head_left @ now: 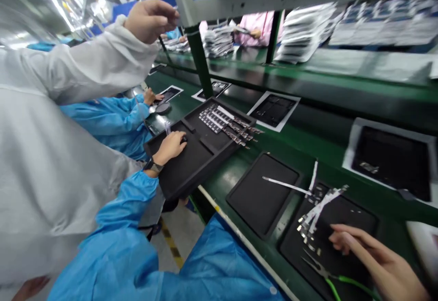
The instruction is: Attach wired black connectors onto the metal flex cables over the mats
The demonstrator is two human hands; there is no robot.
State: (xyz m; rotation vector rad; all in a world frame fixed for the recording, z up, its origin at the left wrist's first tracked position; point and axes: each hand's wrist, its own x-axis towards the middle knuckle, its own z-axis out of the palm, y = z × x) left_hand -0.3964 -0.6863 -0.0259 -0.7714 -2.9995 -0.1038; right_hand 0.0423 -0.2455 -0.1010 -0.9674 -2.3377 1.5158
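Note:
My left hand [170, 148], with a dark watch at its blue cuff, lies over a raised black tray [191, 164]. Its fingers are closed at a small black part [184, 139]. White-and-black strips of flex cables [222, 121] rest in the tray's far compartment, some hanging past its edge. At the lower right, my right hand [379, 257] hovers with fingers curled together; whatever is in them, if anything, cannot be made out. Left of it, loose white flex cables [320, 210] cross over a black mat [297, 241]. Green-handled pliers [323, 271] lie just below them.
Another black mat [263, 191] lies on the green bench [219, 182]. Black panels on white sheets [273, 109] line the bench. A person in a white coat [51, 155] stands close on the left, arm raised to a post [200, 59]. Stacked white packets [304, 32] fill the shelf.

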